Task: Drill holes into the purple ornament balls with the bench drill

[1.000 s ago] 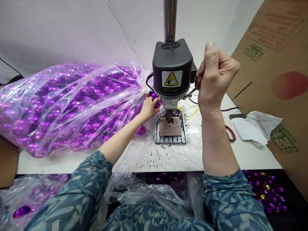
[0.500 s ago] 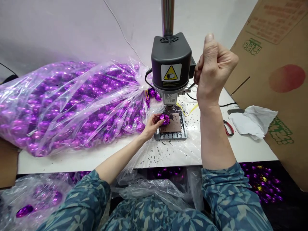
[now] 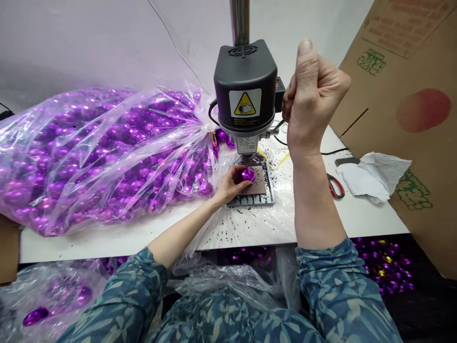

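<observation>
1. White tabletop point(image 3: 378, 216) against a pale wall point(image 3: 89, 43); from my remote seat I log one forward-and-down head view, dark shavings point(image 3: 228, 221) scattered toward the near edge.
2. Benchtop drill press point(image 3: 245, 85) near the centre: black motor housing, yellow hand-hazard label, metal column rising behind, slotted base plate point(image 3: 250, 201) carrying a square brown board point(image 3: 260, 186).
3. Left hand point(image 3: 228, 186): I note thumb and fingers curved partway closed, pinching a faceted purple bauble point(image 3: 249, 174) from its left side.
4. Bauble position: over the brown board, directly beneath the chuck point(image 3: 247, 157). I cannot tell whether the bit touches it.
5. Right hand point(image 3: 309, 102): raised beside the motor housing, fingers curled into a fist on the feed lever point(image 3: 279, 126), thumb pointing up. Wrapped part of the lever is hidden from me.
6. Left of the press I record a large clear plastic bag point(image 3: 107, 157), gathered at its neck and packed with similar purple baubles; a few loose baubles point(image 3: 222, 136) lie beside the neck.
7. To the right: red-and-black handles point(image 3: 336, 186) partly behind the forearm, crumpled white sheet point(image 3: 371, 176), printed cardboard box point(image 3: 392, 119).
8. Below the table's right edge: a heap of shiny purple pieces point(image 3: 385, 267), a few of them yellow.
</observation>
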Demonstrator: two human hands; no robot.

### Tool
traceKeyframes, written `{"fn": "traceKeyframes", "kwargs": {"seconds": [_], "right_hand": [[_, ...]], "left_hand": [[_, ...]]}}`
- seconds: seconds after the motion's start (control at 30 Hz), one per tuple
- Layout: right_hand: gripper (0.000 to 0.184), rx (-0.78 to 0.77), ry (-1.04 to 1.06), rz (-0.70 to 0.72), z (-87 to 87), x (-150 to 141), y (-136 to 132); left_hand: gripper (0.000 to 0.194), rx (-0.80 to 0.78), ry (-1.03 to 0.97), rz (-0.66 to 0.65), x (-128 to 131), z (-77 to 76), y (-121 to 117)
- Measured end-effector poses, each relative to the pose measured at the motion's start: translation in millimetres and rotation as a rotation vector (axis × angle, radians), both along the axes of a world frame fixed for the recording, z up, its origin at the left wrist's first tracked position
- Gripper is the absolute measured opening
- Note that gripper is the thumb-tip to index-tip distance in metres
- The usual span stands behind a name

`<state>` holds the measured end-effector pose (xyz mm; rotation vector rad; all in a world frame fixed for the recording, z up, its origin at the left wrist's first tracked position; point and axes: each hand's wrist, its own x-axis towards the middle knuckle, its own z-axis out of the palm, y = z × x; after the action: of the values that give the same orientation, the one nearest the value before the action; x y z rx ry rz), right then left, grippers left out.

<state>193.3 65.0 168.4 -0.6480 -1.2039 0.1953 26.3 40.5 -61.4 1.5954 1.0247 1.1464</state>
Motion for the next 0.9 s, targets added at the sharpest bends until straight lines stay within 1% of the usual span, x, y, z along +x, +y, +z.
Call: {"fn": "traceKeyframes", "kwargs": {"seconds": [0.1,0.23,0.3,0.4,0.53,0.6,0.7,0.77,0.9], "right_hand": [[0.069,-0.034,-0.02,-0.023,0.4,0.3,-2.1],[0.068,0.001,-0.028,-0.03,0.0,-0.3,-4.9],[0.068,0.019,-0.032,-0.077,-2.1,-2.1,-8.2],[0.07,0.03,-0.011,-0.149,-9.7,-6.1,-16.8],[0.072,0.048,0.065,-0.166,-25.9,-10.4,-30.4],[0.072,0.071,0.095,-0.159,-34.1,-10.8,-35.0],[0.068,0.139,0.134,-0.086,-44.0,-9.4,-37.8],[0.065,0.183,0.159,-0.044,-49.0,-8.0,-38.3],[0.063,0.21,0.156,-0.021,-55.5,-6.7,-40.6]], "left_hand": [[0.061,-0.019,-0.013,-0.007,4.2,-2.0,-2.4],[0.064,-0.026,-0.04,-0.009,6.2,-4.3,-5.4],[0.065,-0.027,-0.06,-0.013,6.6,-4.1,-6.6],[0.066,-0.027,-0.078,-0.013,7.1,-3.9,-7.1],[0.068,-0.025,-0.094,-0.009,7.7,-6.7,-5.7],[0.068,-0.019,-0.101,-0.007,7.8,-8.5,-5.1],[0.069,-0.016,-0.106,-0.011,7.6,-9.6,-5.1],[0.07,-0.02,-0.105,-0.014,7.4,-9.6,-5.3],[0.07,-0.03,-0.098,-0.01,7.3,-9.7,-5.4]]}}
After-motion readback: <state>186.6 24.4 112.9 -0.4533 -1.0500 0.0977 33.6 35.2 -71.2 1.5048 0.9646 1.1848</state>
